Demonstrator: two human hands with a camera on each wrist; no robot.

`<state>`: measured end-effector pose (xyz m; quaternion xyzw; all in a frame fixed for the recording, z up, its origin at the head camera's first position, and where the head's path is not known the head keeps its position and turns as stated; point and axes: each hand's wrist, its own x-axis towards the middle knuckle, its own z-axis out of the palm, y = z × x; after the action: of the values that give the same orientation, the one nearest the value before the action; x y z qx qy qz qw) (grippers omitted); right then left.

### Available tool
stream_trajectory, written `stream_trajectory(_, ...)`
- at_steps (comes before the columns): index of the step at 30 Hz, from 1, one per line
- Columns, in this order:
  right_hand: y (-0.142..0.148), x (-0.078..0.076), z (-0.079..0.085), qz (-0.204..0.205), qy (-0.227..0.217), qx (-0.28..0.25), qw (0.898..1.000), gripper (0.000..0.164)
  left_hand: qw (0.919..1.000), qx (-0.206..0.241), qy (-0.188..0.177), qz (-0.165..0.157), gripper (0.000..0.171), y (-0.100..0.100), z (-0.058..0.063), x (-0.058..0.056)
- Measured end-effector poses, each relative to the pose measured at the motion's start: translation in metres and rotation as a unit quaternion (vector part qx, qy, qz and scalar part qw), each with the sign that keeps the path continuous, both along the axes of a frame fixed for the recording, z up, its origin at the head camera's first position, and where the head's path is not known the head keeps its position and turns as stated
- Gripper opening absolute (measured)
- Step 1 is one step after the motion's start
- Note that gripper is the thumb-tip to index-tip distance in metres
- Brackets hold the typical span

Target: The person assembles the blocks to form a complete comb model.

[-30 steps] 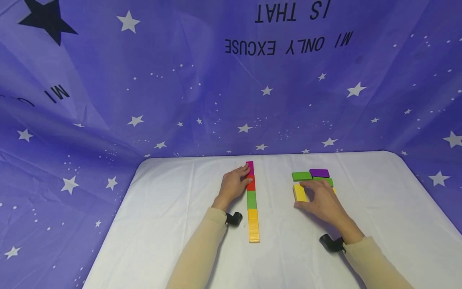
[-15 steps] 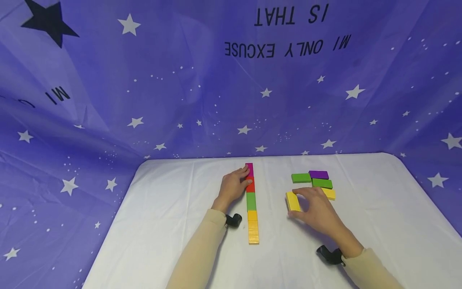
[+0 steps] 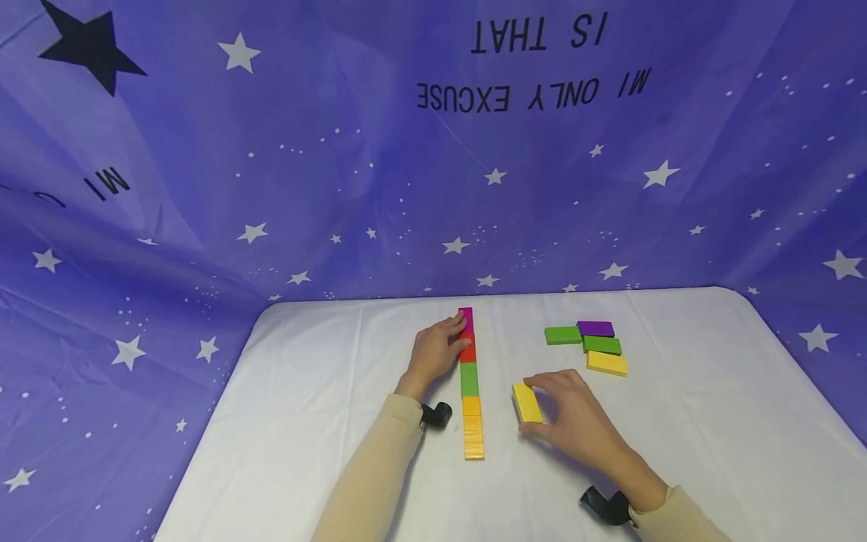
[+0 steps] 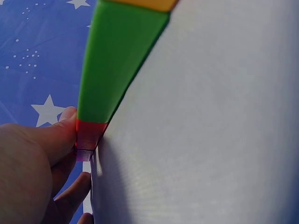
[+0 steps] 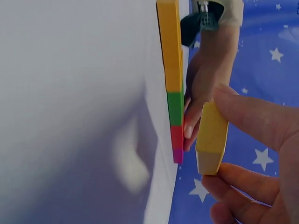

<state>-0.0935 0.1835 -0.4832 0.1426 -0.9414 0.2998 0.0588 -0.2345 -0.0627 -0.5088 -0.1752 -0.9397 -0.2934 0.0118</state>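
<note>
My right hand (image 3: 576,421) pinches a yellow block (image 3: 527,403) between thumb and fingertips, raised off the table in the right wrist view (image 5: 211,137). To its left lies a straight row of blocks: a magenta block (image 3: 466,319) at the far end, then a red block (image 3: 468,349), a green block (image 3: 469,379), a short orange block (image 3: 471,406) and a longer orange block (image 3: 473,438). My left hand (image 3: 435,351) rests against the far end of the row, its fingertips touching the magenta and red blocks from the left.
Right of the row, at the back, lie a green block (image 3: 563,336), a purple block (image 3: 595,329), another green block (image 3: 601,345) and a yellow block (image 3: 606,363). A white cloth (image 3: 284,421) covers the table. A purple starry curtain (image 3: 379,188) hangs behind it.
My right hand has carried the yellow block left and toward me, away from the loose blocks and closer to the row. My left hand stays at the row's far end.
</note>
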Motion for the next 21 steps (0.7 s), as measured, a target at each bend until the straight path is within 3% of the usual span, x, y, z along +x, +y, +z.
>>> stream_trajectory(7,-0.013,0.01,0.002,-0.007,-0.029,0.009,1.0,0.065,1.0,0.0,0.005,-0.004,0.049,-0.001,0.0,0.0)
stream_trajectory(21,-0.038,0.029,0.001,0.019,-0.026,0.014,0.999,0.063,0.9999,-0.007,0.014,-0.006,0.048,-0.001,0.0,-0.001)
